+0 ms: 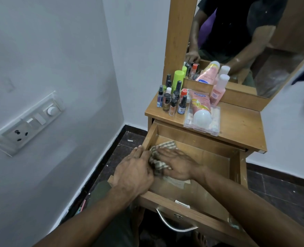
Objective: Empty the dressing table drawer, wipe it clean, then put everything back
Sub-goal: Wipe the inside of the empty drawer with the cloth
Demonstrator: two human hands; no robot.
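Midway through: the right hand point(176, 166) presses a checked cloth point(158, 157) flat-fingered inside the emptied drawer point(217, 157); the left hand point(135, 172) rests on its rim, fingers touching the cloth. Cosmetics bottles point(172, 98) wait on the bench point(240, 125), unreturned.

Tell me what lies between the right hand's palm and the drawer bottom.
In the head view, a checked cloth lies under the right hand, pressed flat on the drawer floor; the left hand rests at its left edge.

Both bare forearms reach up from the lower edge of the frame and meet at centre. The left hand point(133, 172) lies knuckles up, fingers loosely bent forward. The right hand point(177, 165) lies flat, palm down, fingers extended toward the upper left.
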